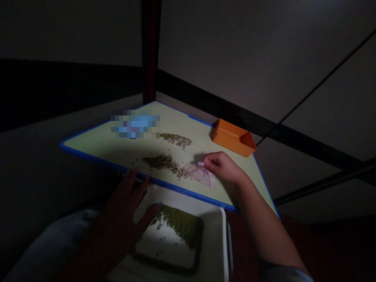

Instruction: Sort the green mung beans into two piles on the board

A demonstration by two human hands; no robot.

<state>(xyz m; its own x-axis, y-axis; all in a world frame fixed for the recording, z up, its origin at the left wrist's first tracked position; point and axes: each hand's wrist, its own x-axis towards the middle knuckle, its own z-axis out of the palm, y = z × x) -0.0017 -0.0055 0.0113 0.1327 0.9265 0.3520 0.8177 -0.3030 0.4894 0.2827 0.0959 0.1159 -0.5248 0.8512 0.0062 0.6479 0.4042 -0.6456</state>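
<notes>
My right hand [220, 166] pinches the top of a thin, see-through, half-round pinkish sheet [201, 175] with coloured specks. The sheet's lower edge rests on a pale board [117, 150] with a blue rim, against the right end of a pile of small green beans [160, 161], which look like mung beans. A second, thinner patch of beans [177, 139] lies farther back. My left hand [125, 211] is open in shadow, fingers spread near the board's front edge, thumb over a white tub [217, 231]. More green beans [182, 225] lie inside the tub, banked along its far and right sides.
An orange open box [234, 141] stands at the board's back right edge. Toward the back left sits a blue item [135, 124], blurred by pixelation. Walls and a dark reddish post [150, 51] rise behind the board. The surroundings are dim.
</notes>
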